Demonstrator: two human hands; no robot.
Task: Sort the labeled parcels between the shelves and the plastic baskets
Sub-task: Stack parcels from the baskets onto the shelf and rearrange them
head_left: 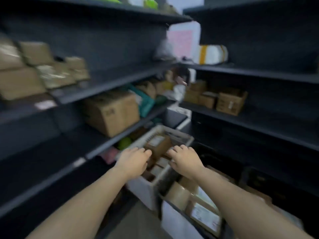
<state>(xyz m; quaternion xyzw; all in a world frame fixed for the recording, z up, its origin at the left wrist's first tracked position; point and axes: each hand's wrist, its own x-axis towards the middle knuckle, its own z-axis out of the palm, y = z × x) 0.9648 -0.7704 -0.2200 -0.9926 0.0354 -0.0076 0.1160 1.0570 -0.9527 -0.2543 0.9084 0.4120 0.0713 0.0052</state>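
Both hands reach fwd into the white basket [179, 135] at frame centre, and the thing the next move turns on is the brown labelled parcel [158, 145] lying on top of the load, right btwn them. Left hand [133, 159] sits at its lower-left side and right hand [185, 160] at its lower-right, so the parcel is just ahead of the fingertips, up-frame. Its long axis seems to run away from the person toward the upper right, label face up, tho blur makes that a judgement. Both hands look abt equally near, left maybe a shade closer w/ fingertips at the parcel's edge. Hands are apart, fingers bent downward, but can't tell if either is actually clamped on the parcel or only hovering at it, too smeared. Counts: 2 baskets w/ parcels, the white one and a second basket [172, 221] at lower right. White one holds the top parcel + at least 2 more under it. The second shows approx 3-4 labelled packs. Left shelving [107, 90] has a cluster of approx 5 brown boxes [34, 69] at upper left, 1 big carton [112, 112] mid-frame, and more bags behind, not countable. Right shelving [259, 73] has 1 white wrapped parcel [212, 54] at upper right and approx 4 small cartons [231, 102] one shelf lower
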